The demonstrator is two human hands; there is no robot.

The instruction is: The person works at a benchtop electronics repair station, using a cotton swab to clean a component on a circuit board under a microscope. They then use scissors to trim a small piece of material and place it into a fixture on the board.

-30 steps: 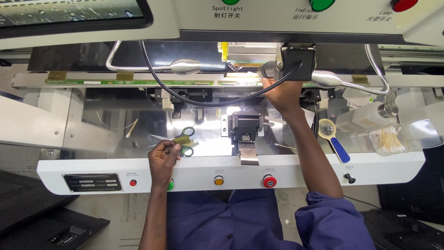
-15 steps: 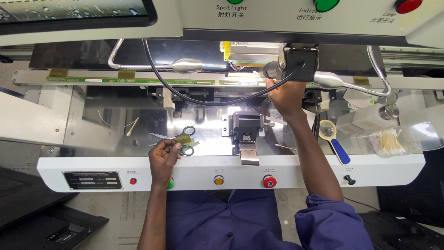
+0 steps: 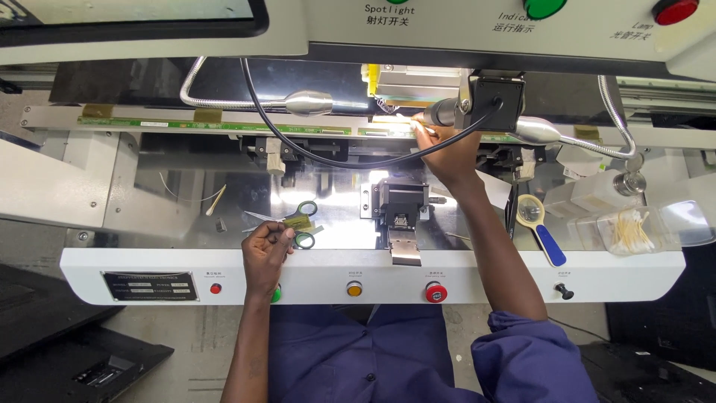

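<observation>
Machine: white bench unit (image 3: 373, 272) with a row of round buttons along the front edge; shiny metal counter (image 3: 149, 201) behind it.
Long strip: narrow green board (image 3: 224, 124) lying across the back rail, lit near the middle by a gooseneck lamp (image 3: 309, 102).
Right hand (image 3: 447, 153): stretched to the lit spot on the strip, fingers pinched at its edge; whether anything is gripped, cannot tell.
Left hand (image 3: 266, 250): resting at the counter's front, fingers closed on a small yellowish tape piece (image 3: 296, 222) beside green-handled scissors (image 3: 302, 224).
Step, as judged: positioning or pressing work at the strip, tape kept ready.
Next move, as judged: calls for steady, fine placement under the lamp.
Nearby: blue-handled magnifier (image 3: 538, 224); clear tub of cotton swabs (image 3: 623, 231).
</observation>
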